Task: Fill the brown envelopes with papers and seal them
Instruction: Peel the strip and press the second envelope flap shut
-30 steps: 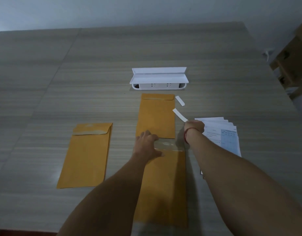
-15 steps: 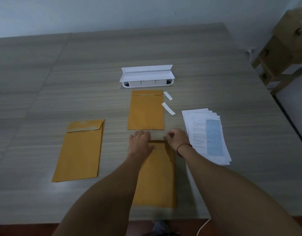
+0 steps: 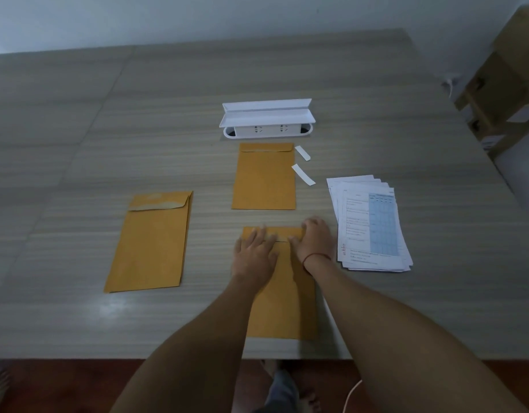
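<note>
I see the grey wood-grain table (image 3: pixel 78 144) carrying three brown envelopes: the near envelope (image 3: pixel 282 308) in front of me, the left envelope (image 3: pixel 151 245) with its flap loose, and the far envelope (image 3: pixel 263 180) with its flap down. A fanned stack of papers (image 3: pixel 373 225) lies right of the near one. My left hand (image 3: pixel 254 254) and right hand (image 3: pixel 314 242) press flat, fingers extended, on the near envelope's folded flap. Two white strips (image 3: pixel 303 174) lie beside the far envelope.

White socket box (image 3: pixel 266 122) on grey table (image 3: pixel 108 129); cardboard boxes (image 3: pixel 507 84) nearby.
</note>
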